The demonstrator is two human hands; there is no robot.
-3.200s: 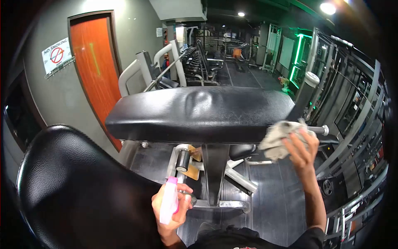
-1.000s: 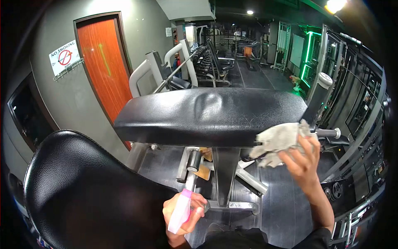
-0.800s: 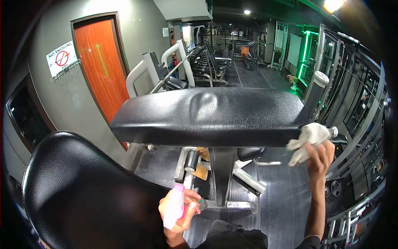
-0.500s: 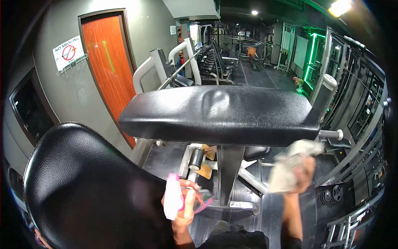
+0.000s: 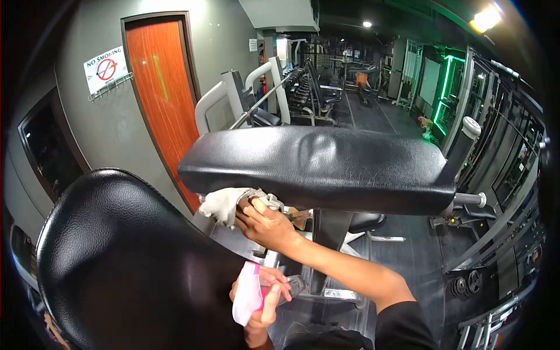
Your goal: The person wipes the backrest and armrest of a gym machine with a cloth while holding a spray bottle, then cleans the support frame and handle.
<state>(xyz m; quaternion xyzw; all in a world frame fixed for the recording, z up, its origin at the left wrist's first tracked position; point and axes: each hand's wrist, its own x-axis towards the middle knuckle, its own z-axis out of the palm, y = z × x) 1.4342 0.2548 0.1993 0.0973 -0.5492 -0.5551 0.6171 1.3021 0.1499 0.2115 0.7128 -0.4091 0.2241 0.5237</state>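
Note:
My right hand (image 5: 263, 226) grips a pale grey cloth (image 5: 220, 205) at the lower left edge of a long black padded bench top (image 5: 373, 160). The cloth appears to touch the pad's underside edge there. Low in the middle, my left hand (image 5: 269, 303) is wrapped round a spray bottle with a white and pink head (image 5: 249, 294). Part of the bottle's clear body shows behind the fingers; the rest is hidden. Close to the left hand rises a large black padded seat back (image 5: 116, 245).
A metal post with a round cap (image 5: 471, 126) stands at the pad's right end, above a short peg (image 5: 469, 199). Behind the pad are grey machine frames (image 5: 224, 99) and a dumbbell rack (image 5: 303, 87). Weight plates (image 5: 466, 283) sit low at right. A wooden door (image 5: 160, 99) is at left.
My right hand has swung from the pad's right end across to its lower left edge, carrying the cloth. The left hand keeps the spray bottle, slightly lower. The view has shifted slightly.

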